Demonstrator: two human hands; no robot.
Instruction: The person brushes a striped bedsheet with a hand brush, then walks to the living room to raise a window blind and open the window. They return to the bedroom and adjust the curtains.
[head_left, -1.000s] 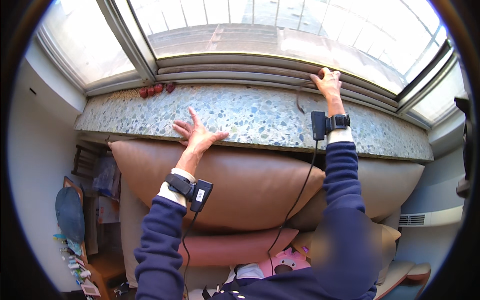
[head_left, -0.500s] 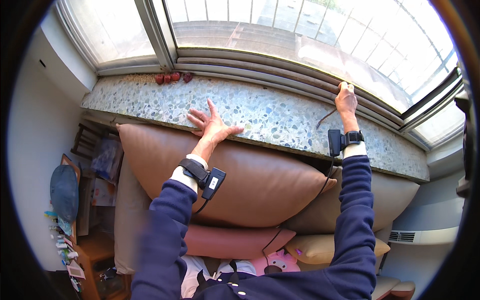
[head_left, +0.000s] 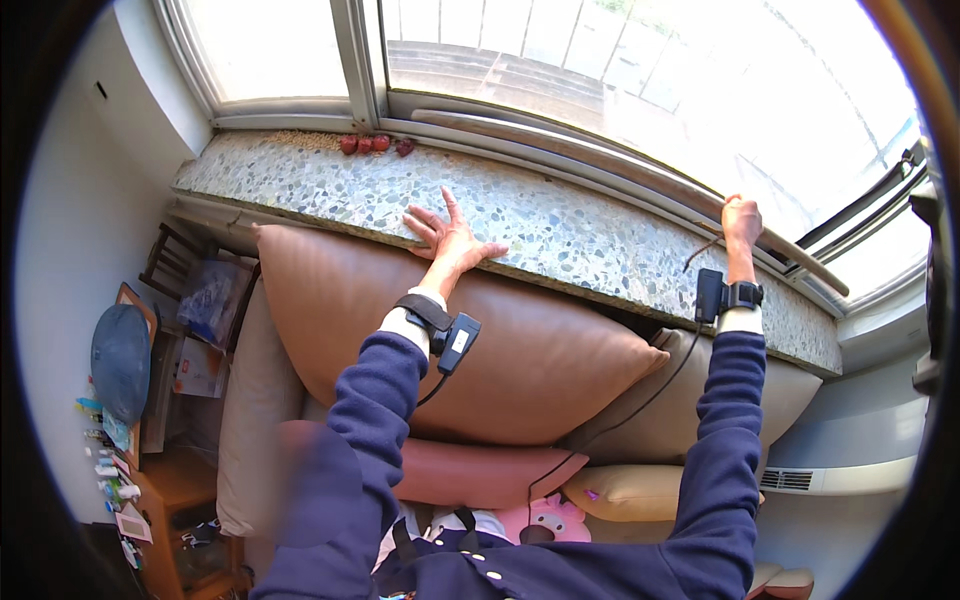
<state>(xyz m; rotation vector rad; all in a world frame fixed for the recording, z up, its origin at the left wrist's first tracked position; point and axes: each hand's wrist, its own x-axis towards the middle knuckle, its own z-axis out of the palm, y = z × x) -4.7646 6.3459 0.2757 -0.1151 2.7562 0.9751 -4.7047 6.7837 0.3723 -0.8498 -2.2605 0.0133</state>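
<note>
My right hand [head_left: 742,222] is wrapped round a long brown wooden stick [head_left: 815,268] at the window's lower frame. The stick lies along the frame, its right end sticking out past my hand. A thin dark cord or strip [head_left: 702,255] hangs from near my right hand over the sill. My left hand [head_left: 452,243] rests with spread fingers on the front edge of the speckled stone windowsill [head_left: 560,235], holding nothing. Both wrists wear black strapped devices with cables.
Several dark red fruits [head_left: 365,145] and a scatter of small grains [head_left: 305,140] lie at the sill's far left. A large brown cushion [head_left: 450,340] leans below the sill, with a pink cushion [head_left: 480,475] nearer me. A white slatted unit [head_left: 840,478] is at right.
The stick has come up from the window frame in my right hand and shifted right, its right end now past my hand. My left hand stays on the sill edge; the view has shifted.
</note>
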